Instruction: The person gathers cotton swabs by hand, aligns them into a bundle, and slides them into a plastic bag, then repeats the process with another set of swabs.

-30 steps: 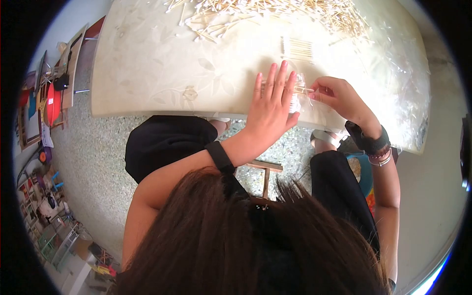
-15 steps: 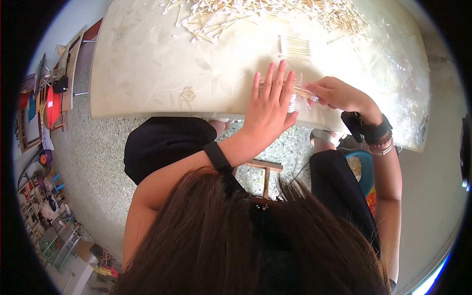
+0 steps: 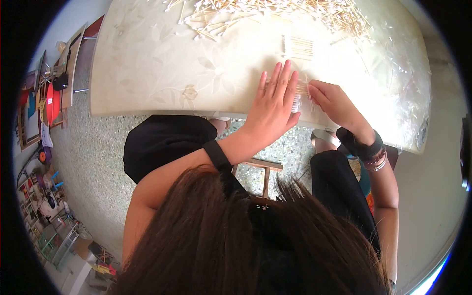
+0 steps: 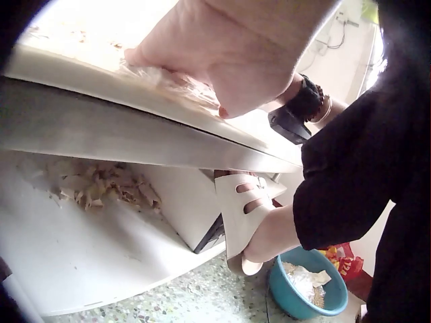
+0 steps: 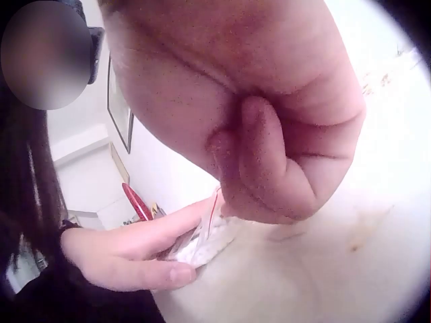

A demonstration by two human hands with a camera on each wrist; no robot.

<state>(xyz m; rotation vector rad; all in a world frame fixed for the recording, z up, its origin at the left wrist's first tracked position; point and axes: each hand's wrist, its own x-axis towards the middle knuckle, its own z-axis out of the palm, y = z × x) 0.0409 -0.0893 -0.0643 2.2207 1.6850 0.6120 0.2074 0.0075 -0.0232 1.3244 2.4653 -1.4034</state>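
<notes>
My left hand lies with straight fingers over a small clear plastic zip bag at the table's front edge. White heads of cotton swabs show in the bag beside its thumb. To the right, my right hand has curled fingers, and its fingertips and thumb pinch at the bag's mouth. A red line runs along that mouth in the right wrist view. Part of the bag is hidden under the left palm. Just beyond the hands, a small row of swabs lies side by side on the table.
A large loose heap of cotton swabs covers the table's far side. Clear plastic bags are spread along the right end of the table. Below stands a blue basin, near a foot in a white sandal.
Half a second ago swabs stuck out of the bag's mouth by my right fingers; now they no longer show there. My right hand has turned and moved slightly. My left hand stays nearly still.
</notes>
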